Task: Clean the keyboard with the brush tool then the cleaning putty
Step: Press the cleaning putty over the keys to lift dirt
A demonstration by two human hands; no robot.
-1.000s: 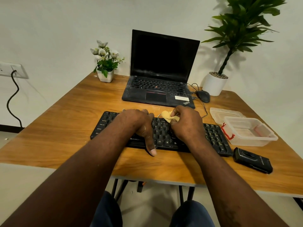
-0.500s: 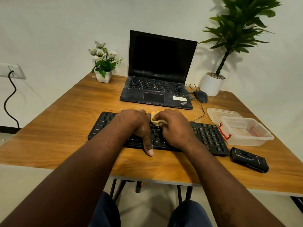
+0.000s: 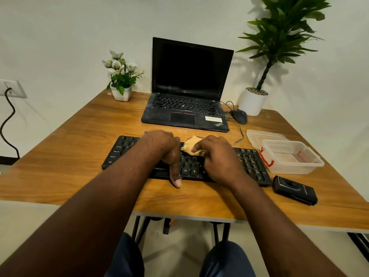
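Two hands cover the middle of the black keyboard [image 3: 249,162], so only its left end, the number pad at the right and a strip of the lowest row show. The left hand [image 3: 163,148] lies across the keys with its thumb straight and reaching past the near edge onto the bench [image 3: 79,156]; its fingers bend out of sight over the far edge, so I cannot tell whether they clasp it. The right hand [image 3: 217,156] curls its fingers round the yellowish cleaning putty [image 3: 191,147], which sits on the upper key rows between the hands, its underside hidden. Right of the keyboard stand a clear plastic box [image 3: 291,158] with a red clasp, its lid [image 3: 257,136] behind it, and a flat black case [image 3: 294,189] whose markings are unreadable. Farther back are an open laptop [image 3: 187,76], a mouse [image 3: 239,115], a small flower pot [image 3: 121,92] and a tall potted plant [image 3: 252,102] cut off at the top.
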